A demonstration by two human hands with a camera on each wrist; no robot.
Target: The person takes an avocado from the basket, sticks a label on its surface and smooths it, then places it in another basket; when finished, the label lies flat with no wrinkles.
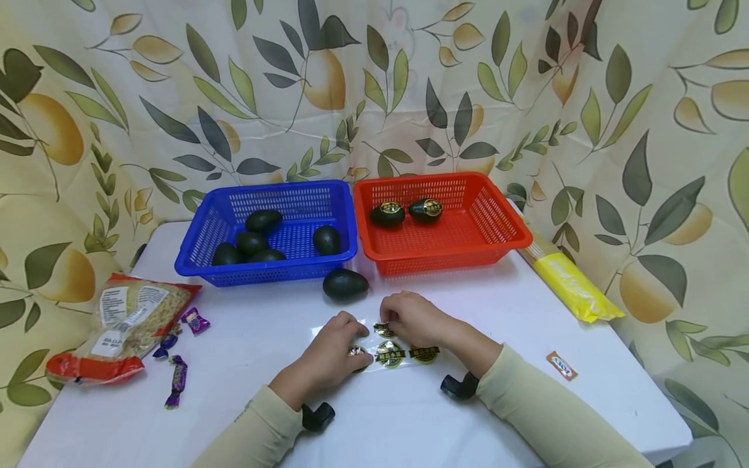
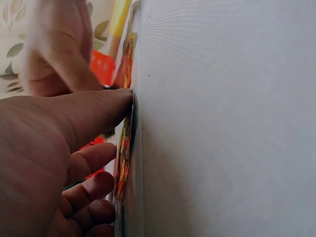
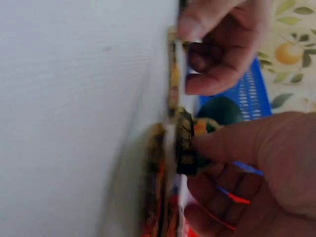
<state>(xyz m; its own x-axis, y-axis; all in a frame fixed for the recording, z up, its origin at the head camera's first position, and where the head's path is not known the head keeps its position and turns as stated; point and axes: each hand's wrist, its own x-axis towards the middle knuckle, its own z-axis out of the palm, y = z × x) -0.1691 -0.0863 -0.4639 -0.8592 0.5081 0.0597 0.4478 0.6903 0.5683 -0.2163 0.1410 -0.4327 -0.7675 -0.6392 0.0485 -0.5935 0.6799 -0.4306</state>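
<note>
A clear sheet of round black-and-gold stickers [image 1: 390, 354] lies on the table in front of the person. The left hand [image 1: 328, 351] rests on the sheet's left part, thumb pressing near a sticker and fingers loosely bent. At the sheet's upper edge the right hand [image 1: 415, 318] pinches one sticker [image 3: 186, 148] between thumb and fingers; in the right wrist view it stands up from the sheet. Just beyond the hands lies a dark avocado [image 1: 345, 285], with no sticker visible on it.
Behind stand a blue basket [image 1: 275, 275] holding several avocados and a red basket [image 1: 445, 263] with two stickered avocados. A bag of grain-like food [image 1: 137, 312] and wrapped candies [image 1: 177, 382] lie left. A yellow packet [image 1: 570, 283] and small wrapper [image 1: 562, 366] lie right.
</note>
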